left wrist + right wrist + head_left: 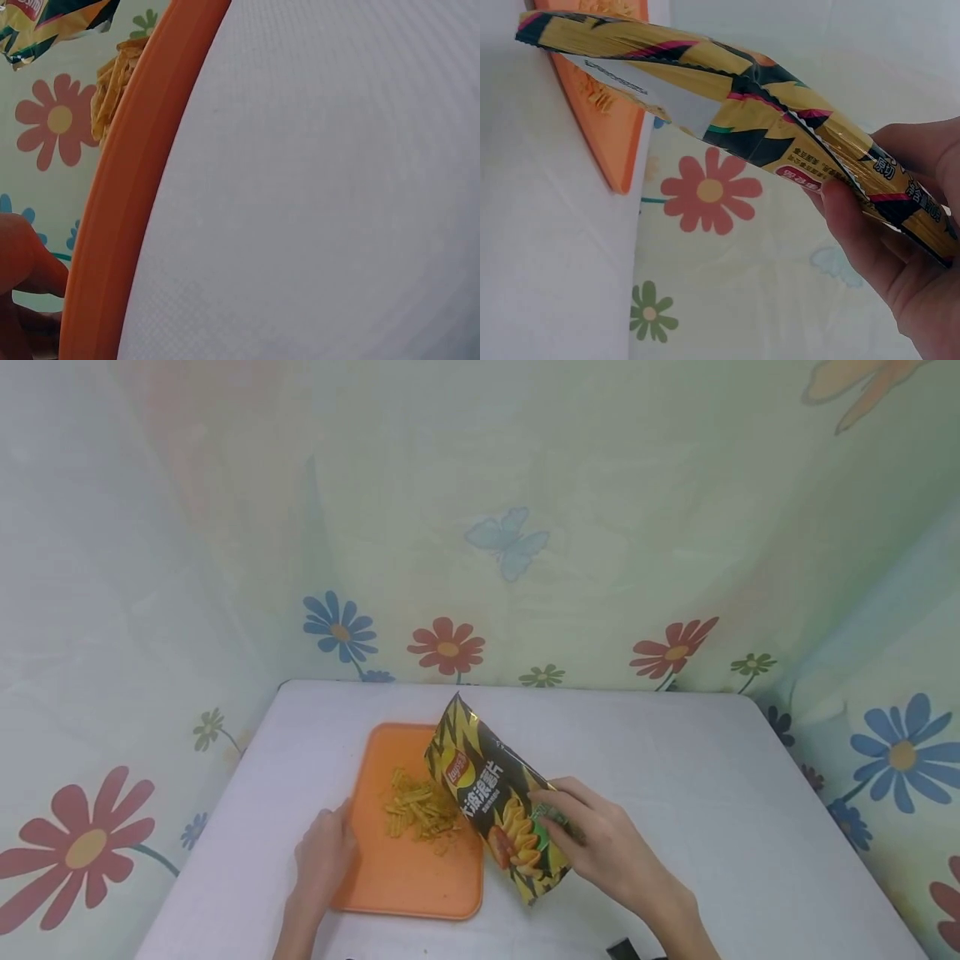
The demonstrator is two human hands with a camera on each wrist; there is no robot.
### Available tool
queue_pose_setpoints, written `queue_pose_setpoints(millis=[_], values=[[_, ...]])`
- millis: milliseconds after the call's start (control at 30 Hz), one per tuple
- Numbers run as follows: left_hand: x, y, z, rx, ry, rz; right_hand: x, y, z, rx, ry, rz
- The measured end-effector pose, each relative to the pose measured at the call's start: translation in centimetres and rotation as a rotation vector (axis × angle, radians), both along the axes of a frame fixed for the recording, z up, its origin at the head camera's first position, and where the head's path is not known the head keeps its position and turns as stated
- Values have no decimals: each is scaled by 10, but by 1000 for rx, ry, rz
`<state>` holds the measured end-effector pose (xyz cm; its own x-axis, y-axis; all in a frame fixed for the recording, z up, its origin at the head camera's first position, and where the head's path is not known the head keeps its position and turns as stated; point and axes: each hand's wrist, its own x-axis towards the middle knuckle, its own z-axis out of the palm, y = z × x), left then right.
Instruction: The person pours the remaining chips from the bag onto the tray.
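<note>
A black and yellow Lay's potato chip bag (pixel 480 781) slants over the right side of an orange tray (pixel 405 889). My right hand (pixel 615 843) grips the bag near its lower right end; in the right wrist view the thumb presses the bag's back (pixel 772 124). Broken ridged chips (pixel 420 806) lie in a heap on the tray, partly behind the bag's far end. At the tray's left edge, my left hand (pixel 326 852) holds the rim. The left wrist view shows the fingers (pixel 22 259) against that rim (pixel 120 202); some of them are hidden.
Both the tray and hands are over a white-covered table (pixel 675 777). Curtains with printed flowers (pixel 446 647) surround its back and sides. A small black object (pixel 622 949) shows at the bottom edge of the head view.
</note>
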<state>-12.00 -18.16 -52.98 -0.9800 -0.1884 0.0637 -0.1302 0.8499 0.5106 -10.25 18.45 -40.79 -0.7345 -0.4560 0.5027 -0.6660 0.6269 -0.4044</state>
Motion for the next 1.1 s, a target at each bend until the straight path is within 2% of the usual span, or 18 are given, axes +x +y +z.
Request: queue_pose_setpoints(millis=[300, 600, 1100], values=[[1, 1, 1, -1, -18, 2, -1, 6, -8, -66, 112, -80], [1, 0, 2, -10, -27, 4, 1, 10, -18, -113, 159, -164], [1, 1, 0, -2, -38, 16, 2, 30, -27, -51, 183, -271]])
